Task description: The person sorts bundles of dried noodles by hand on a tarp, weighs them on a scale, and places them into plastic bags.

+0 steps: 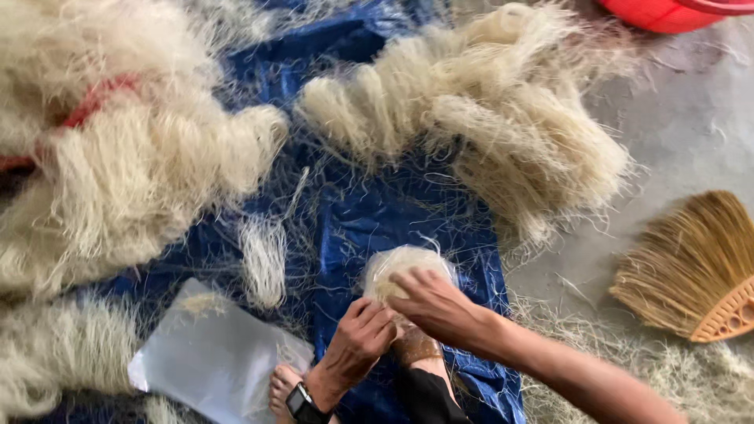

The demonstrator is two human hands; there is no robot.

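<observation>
**Noodle bundling on the blue sheet: one nest in hand, much still loose**

Head view. Both hands meet at about 6 o'clock over a small round nest of pale, thread-thin dried noodles (407,267). The right hand (440,308) lies across the nest's near edge, fingers closed down on it. The left hand (360,339), with a dark watch at the wrist, is curled tight against the strands just below. The two hands touch, clamped on the same bundle.

The nest sits on a crumpled blue plastic tarpaulin (369,220). At 7 o'clock lies a flat clear plastic bag (212,357), seemingly near empty, a few strands on it. A small loose tuft (263,259) lies between bag and nest.

Judged from the layout, the work looks early. At 12 to 1 o'clock a curved row of folded noodle hanks (487,118) lies unpacked. At 9 to 10 o'clock a large heap of noodles with a red tie (118,157) is untouched.

At 3 o'clock, a straw hand broom (695,267) rests on the grey concrete floor (683,133). At 1 o'clock, the edge of a red plastic basin (667,12).
</observation>
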